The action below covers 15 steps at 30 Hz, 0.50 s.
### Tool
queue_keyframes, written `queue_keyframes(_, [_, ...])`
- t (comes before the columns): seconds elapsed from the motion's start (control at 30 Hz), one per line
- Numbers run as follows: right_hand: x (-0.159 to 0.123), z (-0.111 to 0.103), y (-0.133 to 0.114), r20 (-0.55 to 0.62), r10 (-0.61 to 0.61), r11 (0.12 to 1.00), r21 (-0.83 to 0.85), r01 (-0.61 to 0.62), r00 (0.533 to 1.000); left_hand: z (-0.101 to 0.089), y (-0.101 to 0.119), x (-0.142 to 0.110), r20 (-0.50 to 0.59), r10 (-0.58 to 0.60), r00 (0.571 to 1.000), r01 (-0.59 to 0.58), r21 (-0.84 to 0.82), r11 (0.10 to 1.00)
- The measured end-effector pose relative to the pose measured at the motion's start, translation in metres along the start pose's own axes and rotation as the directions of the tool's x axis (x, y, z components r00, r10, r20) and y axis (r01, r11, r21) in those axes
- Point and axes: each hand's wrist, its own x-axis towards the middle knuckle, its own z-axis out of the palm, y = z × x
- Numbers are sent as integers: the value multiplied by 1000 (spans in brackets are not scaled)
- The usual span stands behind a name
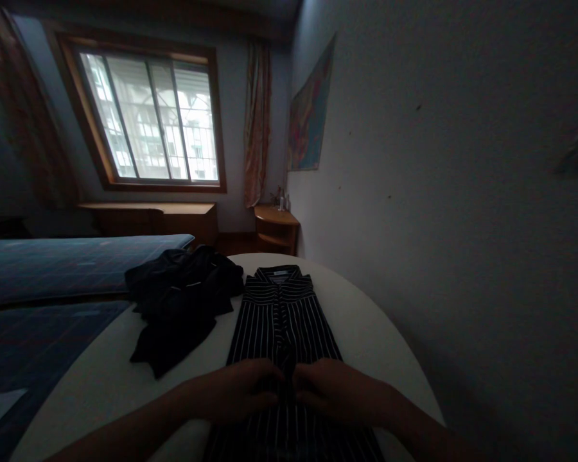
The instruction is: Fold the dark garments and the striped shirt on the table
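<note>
A black shirt with white stripes lies flat on a pale round table, its collar pointing away from me and its sides narrow and straight. Over the front placket, about halfway down, both hands meet. My left hand has its fingers bent in a pinch at the placket. From the other side my right hand pinches at the same strip, fingertips close to the left ones. Dim light hides the exact bit of cloth between the fingers.
Dark crumpled clothing lies at the table's left edge. Beyond it are beds with blue checked covers. A wall runs along the right. A corner shelf and a window are at the back.
</note>
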Motion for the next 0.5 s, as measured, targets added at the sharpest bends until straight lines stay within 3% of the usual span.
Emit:
queue_keyframes(0.13, [-8, -6, 6, 68, 37, 997, 66, -42, 997, -6, 0, -10, 62, -26, 998, 25, 22, 999])
queue_keyframes(0.23, [-16, -6, 12, 145, -12, 1000, 7, 11, 989, -5, 2, -15, 103, -1, 995, -15, 160, 987])
queue_keyframes(0.37, [-25, -6, 14, 69, -78, 995, -53, 81, 995, 3, 0, -17, 85, 42, 996, -68, 336, 939])
queue_keyframes(0.5, [-34, -19, 15, -7, -88, 996, 7, 88, 996, 0, -6, -21, 40, 102, 994, -110, 396, 912])
